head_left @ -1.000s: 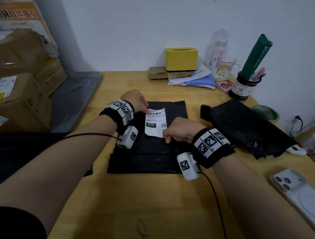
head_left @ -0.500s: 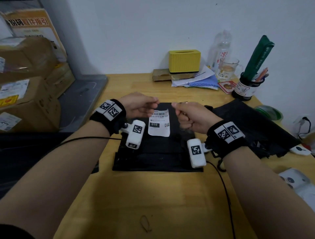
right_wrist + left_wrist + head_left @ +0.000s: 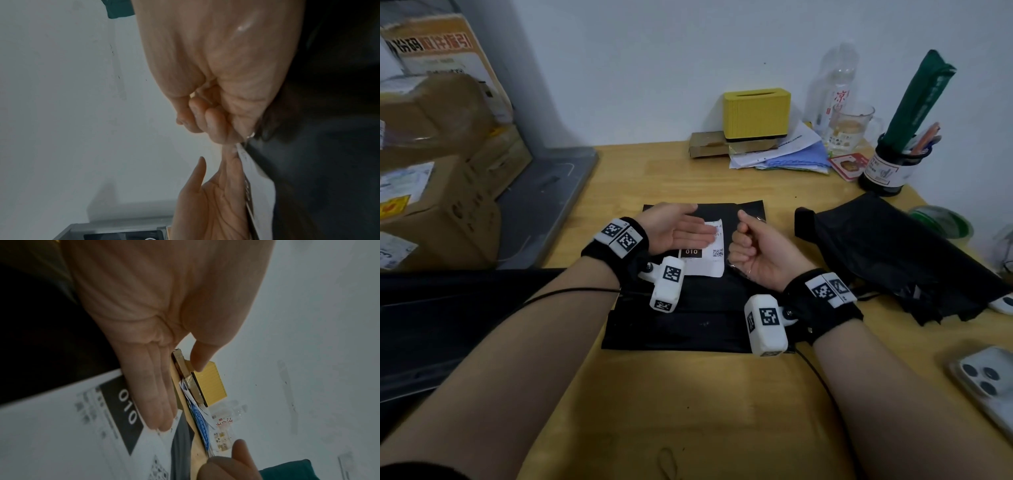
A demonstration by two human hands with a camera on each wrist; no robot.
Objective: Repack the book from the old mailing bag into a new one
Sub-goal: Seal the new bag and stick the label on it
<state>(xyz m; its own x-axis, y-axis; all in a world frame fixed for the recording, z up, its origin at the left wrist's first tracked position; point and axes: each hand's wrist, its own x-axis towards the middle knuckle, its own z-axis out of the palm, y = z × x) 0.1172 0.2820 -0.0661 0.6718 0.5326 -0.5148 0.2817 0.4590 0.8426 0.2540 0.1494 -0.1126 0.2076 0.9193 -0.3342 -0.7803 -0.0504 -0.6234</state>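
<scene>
A flat black mailing bag (image 3: 688,325) lies on the wooden table at centre, with a white shipping label (image 3: 705,267) marked 010 on its upper half. My left hand (image 3: 688,229) is open, palm turned sideways; its straight fingers (image 3: 156,402) lie on the label's (image 3: 61,426) top left part. My right hand (image 3: 746,240) is a fist just right of the label, fingers (image 3: 205,120) curled with nothing visible in them. A crumpled black bag (image 3: 893,253) lies to the right. No book is visible.
A white phone (image 3: 989,383) lies at the front right. Along the wall stand a yellow box (image 3: 756,113), papers, a glass mug (image 3: 852,126) and a pen holder (image 3: 887,168). Cardboard boxes (image 3: 431,205) and a grey tray (image 3: 544,195) border the left.
Both hands left the label's edges and lifted. My left hand then opened and laid its fingers flat on the label; my right hand turned palm-in and closed into a fist beside it.
</scene>
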